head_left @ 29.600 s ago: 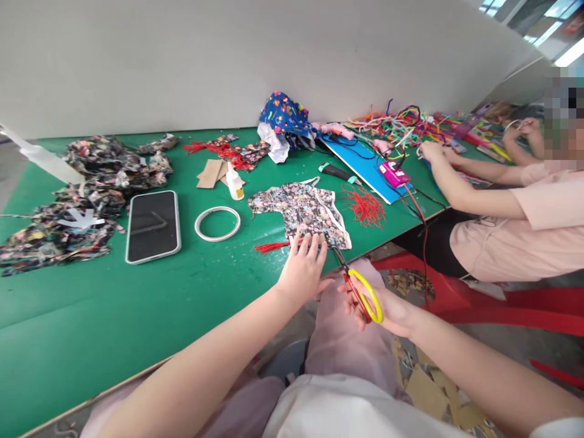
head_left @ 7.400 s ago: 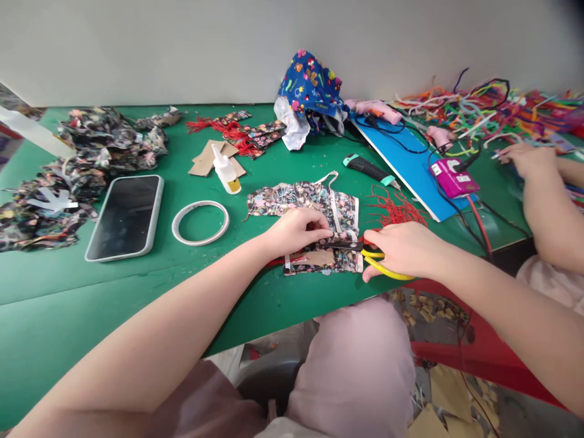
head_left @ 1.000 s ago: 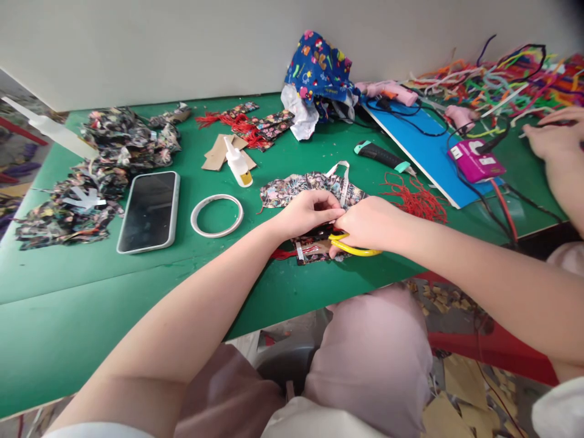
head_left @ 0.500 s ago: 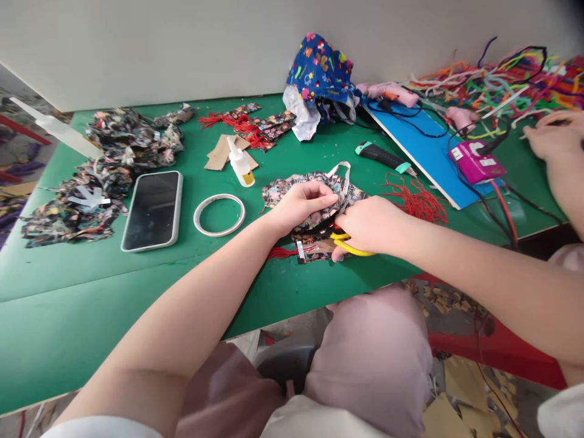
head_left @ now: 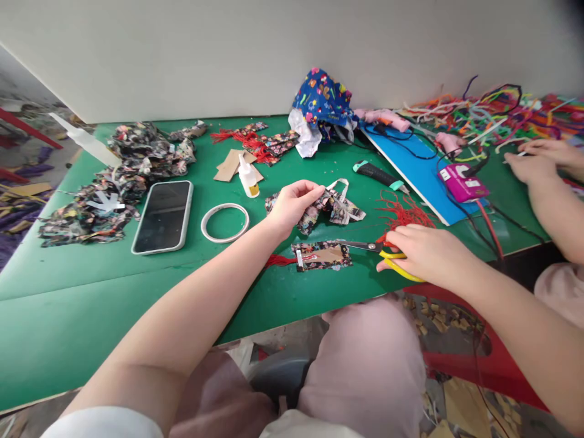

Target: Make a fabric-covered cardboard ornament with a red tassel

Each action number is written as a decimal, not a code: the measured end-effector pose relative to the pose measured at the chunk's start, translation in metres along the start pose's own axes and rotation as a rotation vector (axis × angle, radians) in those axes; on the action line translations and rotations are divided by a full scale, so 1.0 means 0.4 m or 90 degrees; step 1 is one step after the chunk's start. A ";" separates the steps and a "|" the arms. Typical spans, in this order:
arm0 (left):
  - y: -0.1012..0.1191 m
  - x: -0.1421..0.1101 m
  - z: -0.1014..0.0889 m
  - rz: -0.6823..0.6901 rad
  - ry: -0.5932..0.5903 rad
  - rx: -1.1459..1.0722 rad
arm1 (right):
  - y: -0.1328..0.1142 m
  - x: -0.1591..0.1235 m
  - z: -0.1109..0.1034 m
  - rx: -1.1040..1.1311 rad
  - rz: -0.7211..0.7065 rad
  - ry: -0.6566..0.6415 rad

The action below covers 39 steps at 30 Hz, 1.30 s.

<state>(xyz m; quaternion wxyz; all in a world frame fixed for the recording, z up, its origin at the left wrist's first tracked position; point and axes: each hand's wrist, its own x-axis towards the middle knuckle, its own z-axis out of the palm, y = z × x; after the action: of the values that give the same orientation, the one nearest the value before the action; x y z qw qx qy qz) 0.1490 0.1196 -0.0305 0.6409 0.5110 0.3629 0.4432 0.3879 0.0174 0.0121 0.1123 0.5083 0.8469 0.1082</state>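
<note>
My left hand (head_left: pixel 298 204) is closed, its fingers pinching a crumpled piece of dark floral fabric (head_left: pixel 312 220) with white strips on it. In my right hand (head_left: pixel 422 249) are scissors (head_left: pixel 395 255) with yellow and red handles, their dark blades pointing left. Just below the left blade tip lies a flat floral rectangle (head_left: pixel 340 255) with brown card on its face, a small white strip at its left end and a red tassel (head_left: pixel 279 261) sticking out. Loose red threads (head_left: pixel 404 208) lie behind my right hand.
Left of my hands are a tape roll (head_left: pixel 225 239), a phone (head_left: pixel 163 216) and heaped floral fabric (head_left: pixel 150 149). Behind stand a glue bottle (head_left: pixel 247 176) and a utility knife (head_left: pixel 379 174). A purple power adapter (head_left: pixel 462 182) sits right, near another person's hands (head_left: pixel 538 161).
My right hand has drawn the scissors away from the fabric to the right, uncovering the floral rectangle. My left hand still holds the fabric. The whole view has shifted slightly.
</note>
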 end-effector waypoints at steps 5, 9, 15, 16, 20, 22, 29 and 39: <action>0.048 0.044 0.029 0.086 0.026 0.228 | 0.010 -0.060 0.030 0.054 0.110 0.037; 0.065 0.016 0.021 0.125 -0.027 0.563 | -0.015 -0.058 0.048 0.169 0.153 0.029; 0.038 -0.215 -0.033 0.226 -0.067 0.827 | -0.041 0.001 0.104 0.226 0.225 0.141; 0.028 -0.252 -0.045 0.228 -0.058 0.862 | -0.046 0.012 0.105 0.211 0.229 0.169; 0.004 -0.334 -0.090 0.205 -0.015 0.945 | -0.092 0.054 0.059 0.219 0.232 0.286; 0.003 -0.340 -0.106 0.205 -0.019 0.936 | -0.132 0.077 0.019 0.300 0.173 0.296; 0.013 -0.337 -0.107 0.235 -0.045 0.868 | -0.245 0.116 -0.020 0.456 -0.045 0.174; 0.029 -0.352 -0.104 0.234 -0.053 0.871 | -0.258 0.114 0.004 0.437 -0.047 0.182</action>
<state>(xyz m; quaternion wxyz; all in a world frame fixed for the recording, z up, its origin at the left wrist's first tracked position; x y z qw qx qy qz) 0.0603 0.0022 -0.0264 0.1041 0.8683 0.4431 0.1971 0.2813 0.0103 -0.0238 -0.1802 0.4650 0.8589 -0.1162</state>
